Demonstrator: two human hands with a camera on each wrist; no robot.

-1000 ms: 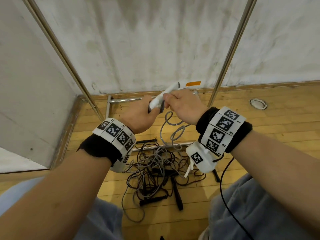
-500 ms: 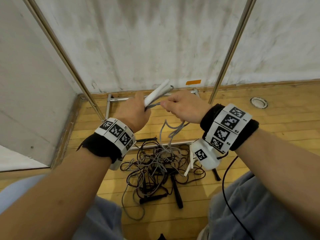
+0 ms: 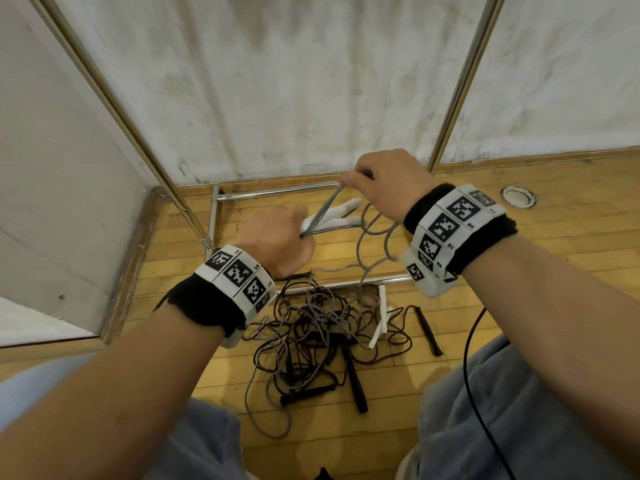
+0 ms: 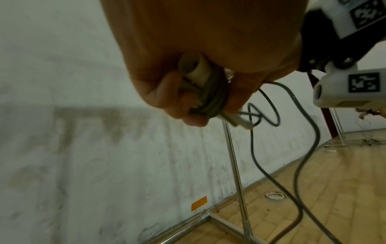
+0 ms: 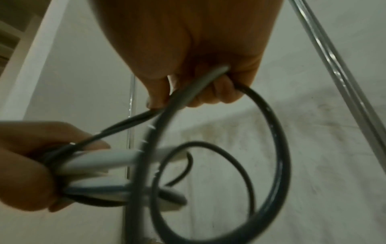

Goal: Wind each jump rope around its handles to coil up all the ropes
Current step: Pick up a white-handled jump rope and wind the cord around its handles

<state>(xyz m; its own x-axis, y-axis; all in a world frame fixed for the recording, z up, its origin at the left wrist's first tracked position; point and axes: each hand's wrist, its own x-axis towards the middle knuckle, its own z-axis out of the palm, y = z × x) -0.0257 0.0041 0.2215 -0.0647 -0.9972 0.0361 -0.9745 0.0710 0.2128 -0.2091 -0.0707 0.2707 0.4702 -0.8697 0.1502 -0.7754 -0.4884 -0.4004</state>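
My left hand (image 3: pixel 287 237) (image 4: pixel 200 99) grips two white handles (image 3: pixel 341 214) (image 5: pixel 104 162) held side by side, with turns of grey rope (image 4: pixel 215 97) wound round them. Up and to the right of it, my right hand (image 3: pixel 384 178) (image 5: pixel 188 69) grips the same grey rope (image 3: pixel 325 211) (image 5: pixel 277 148), drawn taut from the handles. The rest of that rope hangs in loops (image 3: pixel 375 244) down to a tangled pile of black and grey ropes (image 3: pixel 322 327) on the wooden floor, with black handles (image 3: pixel 356 386) and white handles (image 3: pixel 379 317) in it.
A metal frame stands around the pile: slanted poles (image 3: pixel 114 109) (image 3: pixel 460 81) and floor bars (image 3: pixel 277 194). A stained white wall (image 3: pixel 294 81) rises behind. A round floor fitting (image 3: pixel 518 196) lies far right. My knees in blue trousers (image 3: pixel 502 410) flank the pile. A black cable (image 3: pixel 474 375) crosses my right leg.
My right hand has risen and moved right, pulling the grey rope taut. The left hand has lowered and tipped the white handles to point right.
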